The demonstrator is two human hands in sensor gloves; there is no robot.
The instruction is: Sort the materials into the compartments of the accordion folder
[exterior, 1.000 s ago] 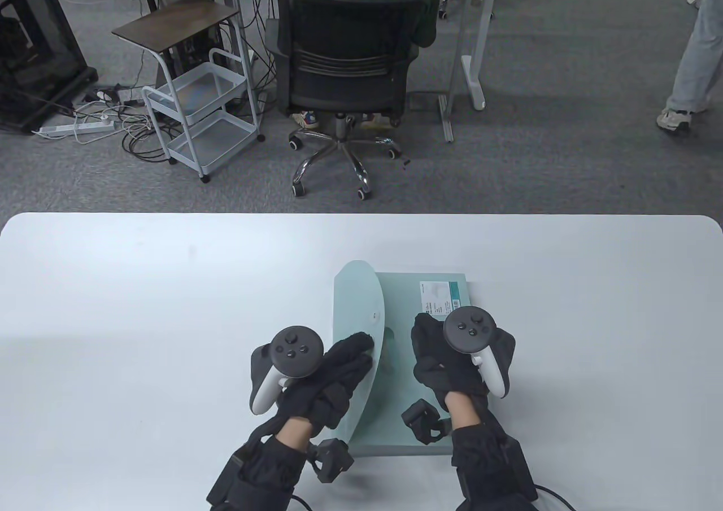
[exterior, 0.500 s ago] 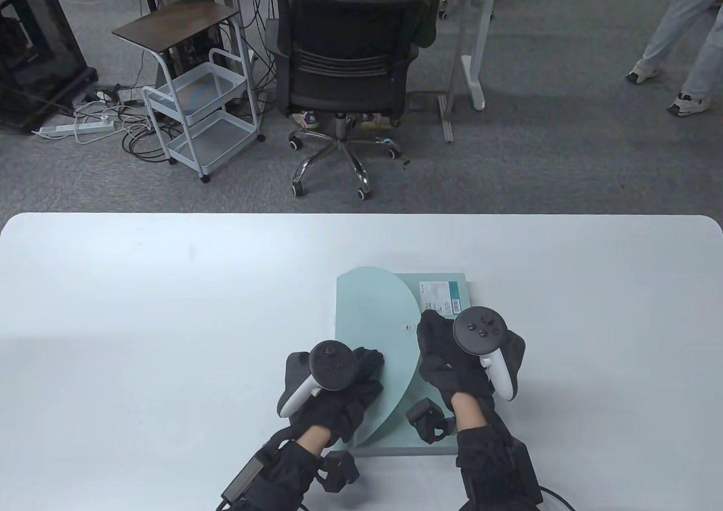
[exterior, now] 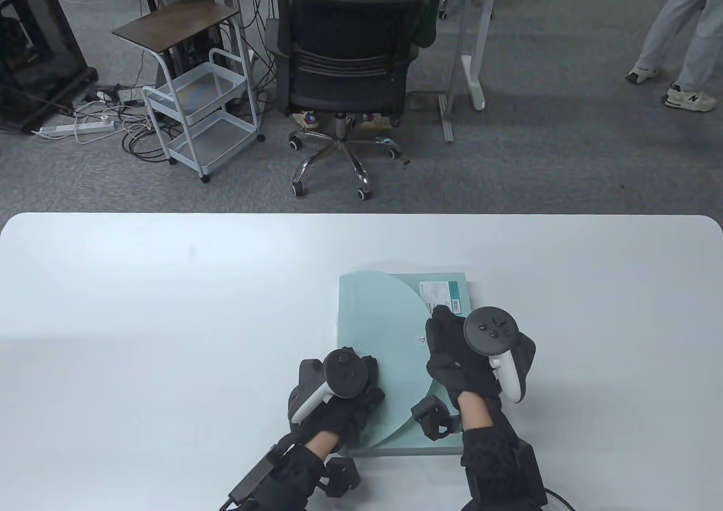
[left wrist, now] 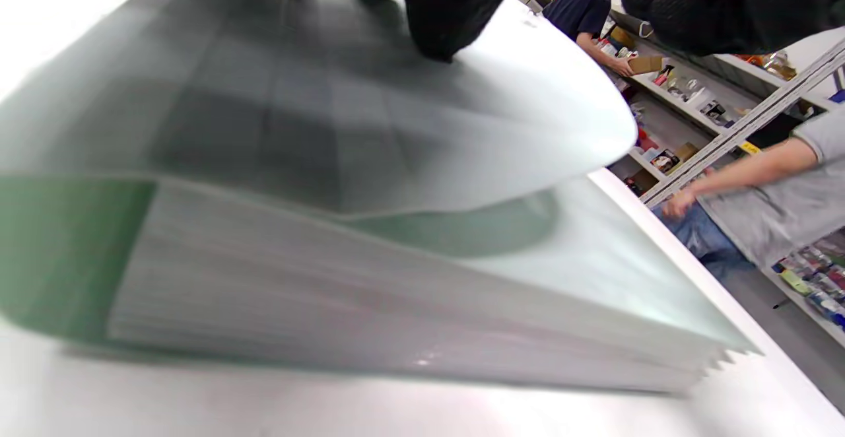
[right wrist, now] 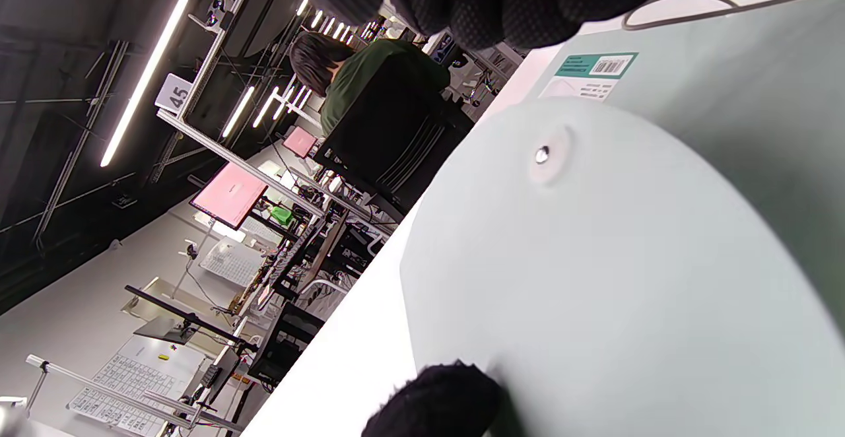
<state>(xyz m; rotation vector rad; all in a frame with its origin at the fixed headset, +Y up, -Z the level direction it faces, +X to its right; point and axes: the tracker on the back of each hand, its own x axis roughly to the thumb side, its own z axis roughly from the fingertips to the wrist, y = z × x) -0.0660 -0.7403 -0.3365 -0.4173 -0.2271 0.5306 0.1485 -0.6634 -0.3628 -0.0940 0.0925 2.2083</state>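
One folder [exterior: 395,313] lies on the table [exterior: 141,308], and two gloved hands work on it. It is pale green and rectangular, with one rounded flap [exterior: 384,330] covering most of its top, one small metal snap [right wrist: 542,154] near the flap's curved edge, and one white and teal label [exterior: 444,297] at its far right corner. In the left wrist view the flap [left wrist: 396,127] stands a little off the body, and the pleated compartment edges [left wrist: 396,331] fan out beneath it.

The left hand [exterior: 339,389] rests on the flap's near left part, fingers [left wrist: 449,8] pressing down on it; they lie on top rather than closing round anything. The right hand [exterior: 463,358] is on the folder just right of the flap's curved edge, close to the snap, with the label just beyond its fingertips. Its fingers look curled, but whether they pinch anything I cannot tell
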